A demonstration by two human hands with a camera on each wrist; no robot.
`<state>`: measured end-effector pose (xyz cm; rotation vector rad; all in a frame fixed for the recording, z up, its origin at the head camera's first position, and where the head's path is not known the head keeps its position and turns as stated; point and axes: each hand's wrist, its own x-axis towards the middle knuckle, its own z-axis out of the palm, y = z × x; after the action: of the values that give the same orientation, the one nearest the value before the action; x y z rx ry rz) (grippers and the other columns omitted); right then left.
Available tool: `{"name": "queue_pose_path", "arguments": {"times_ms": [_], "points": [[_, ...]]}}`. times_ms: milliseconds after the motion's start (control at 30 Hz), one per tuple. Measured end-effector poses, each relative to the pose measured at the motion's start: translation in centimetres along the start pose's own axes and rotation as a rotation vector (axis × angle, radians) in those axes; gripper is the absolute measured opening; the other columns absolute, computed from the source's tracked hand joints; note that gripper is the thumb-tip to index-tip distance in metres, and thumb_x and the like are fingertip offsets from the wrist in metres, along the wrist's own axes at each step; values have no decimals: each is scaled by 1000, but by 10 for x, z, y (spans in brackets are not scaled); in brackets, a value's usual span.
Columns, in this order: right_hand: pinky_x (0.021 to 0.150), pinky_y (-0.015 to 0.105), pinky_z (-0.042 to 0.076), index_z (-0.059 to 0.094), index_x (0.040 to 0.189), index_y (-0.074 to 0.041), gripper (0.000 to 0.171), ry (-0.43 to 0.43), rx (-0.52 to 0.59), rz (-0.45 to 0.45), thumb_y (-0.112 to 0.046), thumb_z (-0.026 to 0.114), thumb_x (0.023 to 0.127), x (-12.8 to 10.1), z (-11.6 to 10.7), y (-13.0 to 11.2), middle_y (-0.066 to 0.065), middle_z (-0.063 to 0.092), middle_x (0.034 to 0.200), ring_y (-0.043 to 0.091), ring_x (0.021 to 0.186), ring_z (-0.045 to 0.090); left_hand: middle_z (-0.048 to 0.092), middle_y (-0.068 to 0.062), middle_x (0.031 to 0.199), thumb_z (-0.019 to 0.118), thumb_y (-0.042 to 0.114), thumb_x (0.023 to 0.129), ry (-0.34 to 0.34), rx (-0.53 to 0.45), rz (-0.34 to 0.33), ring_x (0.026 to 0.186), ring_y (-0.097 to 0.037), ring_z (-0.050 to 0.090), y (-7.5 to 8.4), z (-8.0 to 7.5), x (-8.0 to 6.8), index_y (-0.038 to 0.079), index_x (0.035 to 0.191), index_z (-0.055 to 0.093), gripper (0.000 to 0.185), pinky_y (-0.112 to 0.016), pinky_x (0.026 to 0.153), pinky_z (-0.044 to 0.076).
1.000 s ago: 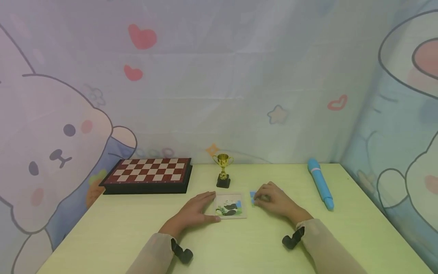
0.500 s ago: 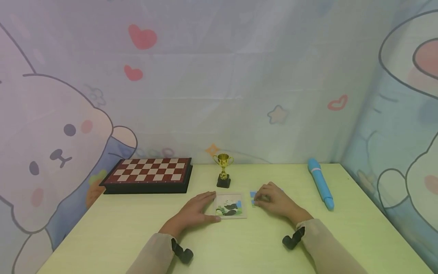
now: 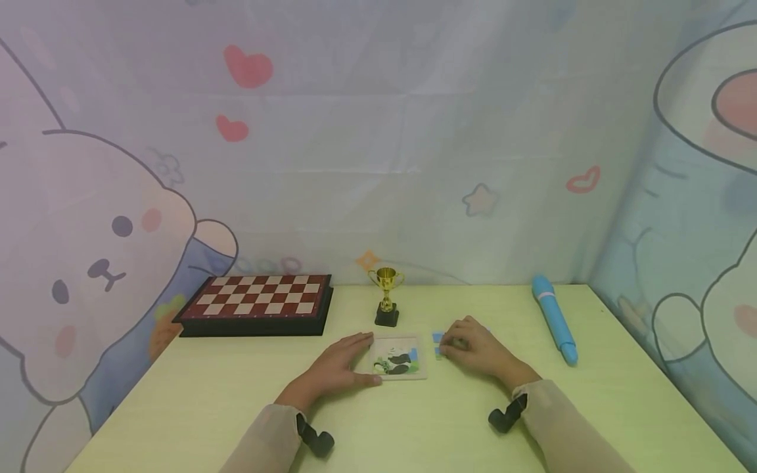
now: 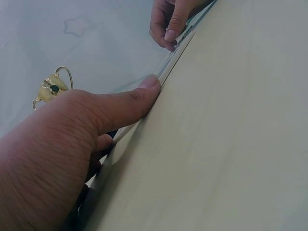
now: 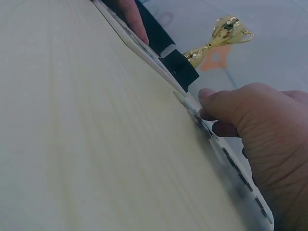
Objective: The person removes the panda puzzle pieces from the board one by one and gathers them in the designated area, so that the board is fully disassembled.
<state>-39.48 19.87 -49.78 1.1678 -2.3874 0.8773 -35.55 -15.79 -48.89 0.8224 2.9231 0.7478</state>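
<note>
The left hand [image 3: 336,369] lies flat on the table, fingers straight, its thumb [image 4: 126,102] pressed along the near edge of the puzzle [image 3: 399,358] and its fingertips on the left edge, so the hand braces the board rather than grasping it. The right hand [image 3: 476,349] rests just right of the puzzle with fingers curled down over loose blue pieces [image 3: 437,343]; in the right wrist view the thumb and fingertip [image 5: 208,97] meet on a piece at the table top, a light pinch. The puzzle is a small square board with a pale frame, showing a black-and-white panda on green ground under a blue sky; part of the top of the picture is bare, pale board. It lies flat near the middle of the table, between the two hands and just in front of the trophy [image 3: 387,297]. The trophy is a small gold cup with two handles on a black base, standing upright. Farther left, at the back of the table, sits a red-and-cream chessboard [image 3: 257,303] on a black case. Well to the right lies a large blue pen [image 3: 553,317], pointing toward the near edge. The table [image 3: 195,407] is pale yellow-green with faint grain. Both forearms wear beige sleeves, each with a black clip at the wrist. Behind and on both sides hangs a pastel cloth printed with cartoon rabbits, red hearts and a star.
</note>
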Motion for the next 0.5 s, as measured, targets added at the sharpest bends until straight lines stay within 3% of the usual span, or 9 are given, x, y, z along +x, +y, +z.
{"name": "queue_pose_path", "arguments": {"times_ms": [300,500], "points": [[71,29,43,75,94,-24,6,17,-24,5,-17,75,92,-1,0,3,-14,67,93,14,83,50,35,-1,161,69,69,81,3,-4,-2,149,-30,29,1,1,0,17,156,38,97,-55,119,24],[74,31,45,75,95,-20,4,28,-6,2,-22,72,94,2,5,1,-14,68,96,14,86,52,35,-1,161,69,70,80,9,-7,-7,148,-30,29,0,2,-1,17,156,39,97,-55,119,24]]}}
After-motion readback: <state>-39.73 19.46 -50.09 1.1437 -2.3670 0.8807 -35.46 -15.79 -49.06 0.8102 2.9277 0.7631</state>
